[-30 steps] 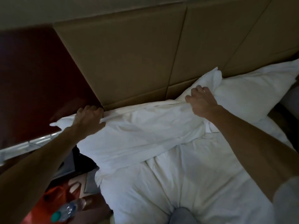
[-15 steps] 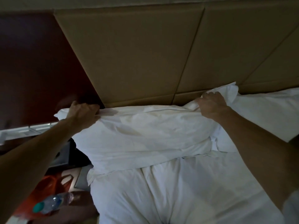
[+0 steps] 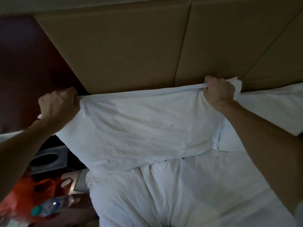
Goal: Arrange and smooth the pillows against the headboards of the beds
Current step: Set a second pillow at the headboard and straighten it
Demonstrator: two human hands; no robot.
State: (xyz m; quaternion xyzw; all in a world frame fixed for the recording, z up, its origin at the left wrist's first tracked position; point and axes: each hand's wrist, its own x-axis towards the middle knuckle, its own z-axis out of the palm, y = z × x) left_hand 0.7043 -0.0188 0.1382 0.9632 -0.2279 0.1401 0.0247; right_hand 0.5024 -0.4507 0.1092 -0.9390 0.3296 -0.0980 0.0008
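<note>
- Tan padded headboard (image 3: 131, 46) fills the background behind both grips, split into panels by dark seams; a dark reddish wall panel (image 3: 24, 59) lies beyond the left grip, on its outer side.
- White duvet (image 3: 180, 194) covers the bed below the two grips, rumpled into long folds that run toward the camera.
- Between the grips hangs the near pillow (image 3: 139, 128), white and creased, its top edge pulled into a taut line from one fist to the other and sitting right at the foot of the headboard; its lower edge rests on the duvet.
- Outward from the right grip lies a second pillow (image 3: 270, 108), also white, against the headboard, its near corner tucked behind the held pillow.
- Right hand (image 3: 218, 94) is closed into a fist, fingers curled over the pillow's upper right corner, with a bunch of the case sticking out past the knuckles.
- Left hand (image 3: 57, 104) is likewise clenched, pinching the upper left corner of the same pillow; a scrap of white cloth shows under the wrist.
- Below the left forearm sits a dark grey tissue box (image 3: 49, 159) with an oval slot.
- Lower still, under that arm, is an orange bag (image 3: 29, 194) with handle cut-outs.
- Nearest the camera on that side lies a clear water bottle (image 3: 54, 205) with a teal cap, blurred.
</note>
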